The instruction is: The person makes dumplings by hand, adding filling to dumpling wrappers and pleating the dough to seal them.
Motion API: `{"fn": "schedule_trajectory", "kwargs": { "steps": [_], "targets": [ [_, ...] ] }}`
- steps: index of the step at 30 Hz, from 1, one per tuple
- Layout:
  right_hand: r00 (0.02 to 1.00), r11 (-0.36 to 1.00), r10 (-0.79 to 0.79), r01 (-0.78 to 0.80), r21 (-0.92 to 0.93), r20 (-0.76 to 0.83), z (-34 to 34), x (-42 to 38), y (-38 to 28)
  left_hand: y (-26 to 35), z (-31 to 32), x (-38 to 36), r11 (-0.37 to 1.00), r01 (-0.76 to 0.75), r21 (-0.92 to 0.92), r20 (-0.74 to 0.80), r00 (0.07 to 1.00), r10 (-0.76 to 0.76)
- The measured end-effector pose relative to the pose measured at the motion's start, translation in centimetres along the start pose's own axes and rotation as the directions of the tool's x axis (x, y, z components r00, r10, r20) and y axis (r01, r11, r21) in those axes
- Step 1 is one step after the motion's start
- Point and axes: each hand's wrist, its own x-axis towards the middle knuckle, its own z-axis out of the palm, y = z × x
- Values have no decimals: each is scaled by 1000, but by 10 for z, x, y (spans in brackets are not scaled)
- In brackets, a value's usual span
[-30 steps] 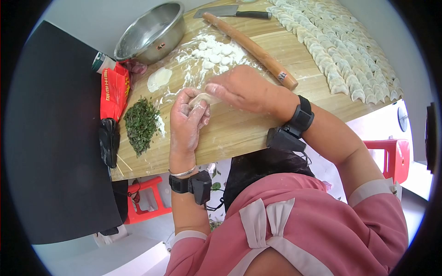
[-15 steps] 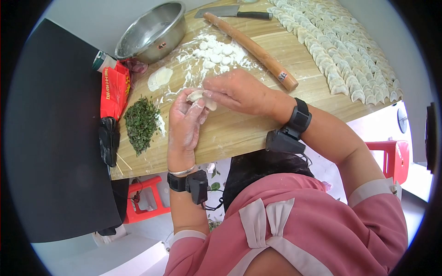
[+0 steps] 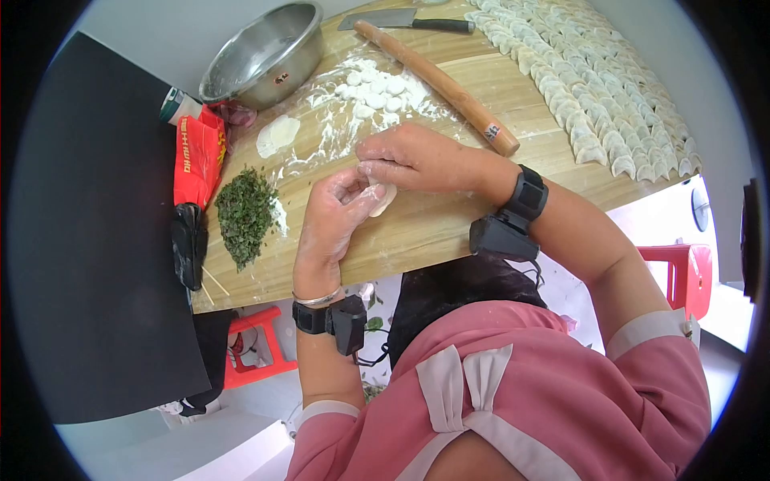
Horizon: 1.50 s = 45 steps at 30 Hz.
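Note:
Between my two hands, above the front of the wooden board, is a pale dumpling [image 3: 385, 200], partly hidden by the fingers. My left hand [image 3: 337, 210], dusted with flour, is closed around its left side with the thumb over it. From the upper right, my right hand [image 3: 417, 159] pinches its upper edge, fingertips touching those of the left. Left of the hands lies a heap of chopped green leaves [image 3: 245, 218]. A flat dough wrapper [image 3: 278, 136] rests beyond it. Small dough pieces [image 3: 375, 93] sit in scattered flour further back.
A wooden rolling pin [image 3: 441, 86] lies diagonally behind my right hand, near a cleaver [image 3: 385, 19]. Rows of finished dumplings [image 3: 597, 96] cover the board's right side. A steel bowl [image 3: 265, 60] and a red bag [image 3: 197, 156] stand at the left.
Both hands have come closer together around the dumpling. My left hand has shifted slightly right and turned, so the dumpling now shows lower and further right, more covered by fingers.

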Motion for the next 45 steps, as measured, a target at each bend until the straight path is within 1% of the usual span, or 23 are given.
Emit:
{"fn": "schedule_trajectory", "kwargs": {
  "steps": [3, 5, 6, 8, 9, 11, 14, 15, 17, 20, 21, 23, 25, 27, 30, 32, 33, 35, 39, 41, 42, 44, 45],
  "targets": [
    [991, 994, -97, 92, -51, -88, 3, 0, -1, 3, 4, -1, 999, -30, -46, -28, 999, 28],
    [985, 988, 152, -155, -26, -82, 2, -2, -7, 4, 3, 0, 999, 6, -43, -41, 999, -7],
    [985, 988, 153, -155, -27, -84, 0, -2, -8, 4, 3, 0, 999, 5, -42, -39, 999, -7],
    [967, 951, 255, -254, -177, -19, -4, -2, -7, 4, 2, 0, 996, 25, -91, -80, 996, -33],
    [967, 951, 253, -253, -177, -19, -2, -2, -5, 3, 2, 0, 996, 24, -90, -80, 996, -32],
    [987, 989, -11, -13, -145, -161, 7, -2, 4, -1, 2, 3, 995, -19, -94, -107, 994, 9],
    [978, 993, -109, 98, -68, -176, 10, 1, 4, -5, 3, 5, 992, -94, -84, -99, 991, 86],
    [979, 993, -108, 97, -68, -175, 6, 1, 0, -4, 3, 5, 992, -93, -85, -99, 991, 85],
    [995, 992, 98, -100, -75, -32, -3, 0, -9, -2, 4, 4, 990, -105, -99, -111, 989, 94],
    [978, 980, 198, -199, -12, -72, -2, -2, -1, -5, -3, 6, 984, -107, -140, -130, 988, 88],
    [978, 980, 196, -197, -16, -74, 2, -1, 3, -6, -5, 6, 984, -110, -140, -129, 987, 92],
    [988, 999, 23, -27, -18, -155, 8, 1, 10, -8, -5, 8, 991, -136, -12, -186, 974, 132],
    [987, 996, 29, -42, -83, -159, 12, 0, 9, 10, 17, 4, 999, -44, 14, -328, 944, 46],
    [988, 995, 67, -77, -70, -141, 9, -1, 9, 9, 17, 6, 998, -28, -48, -398, 917, 6],
    [986, 987, 62, -84, -137, -155, 6, -2, 6, 0, 7, 8, 998, -64, -8, -240, 969, 60],
    [966, 974, 172, -196, -115, -192, 8, -3, 5, -5, 2, 9, 994, -108, 3, -343, 934, 103],
    [965, 973, 174, -199, -118, -198, 9, -4, 5, -7, -1, 11, 994, -109, 4, -336, 936, 104],
    [982, 992, 130, -128, 20, -137, 9, -4, 6, -12, -5, 13, 983, -186, -5, -353, 920, 172],
    [981, 991, 131, -129, 25, -145, 9, -1, 7, -5, 9, 12, 984, -141, 112, -360, 917, 172],
    [973, 995, 94, -87, 43, -213, 14, 1, 14, -13, 11, 11, 954, -220, 205, -348, 894, 281],
    [975, 995, 90, -83, 46, -204, 11, 1, 9, -12, 9, 11, 954, -218, 205, -358, 891, 280],
    [982, 998, 63, -61, 14, -177, 8, -6, 2, -6, 4, 10, 957, -187, 221, -255, 936, 242],
    [982, 993, 116, -120, -13, -147, 10, -6, 7, -6, 5, 9, 951, -169, 258, -283, 928, 242]
  ]
}}
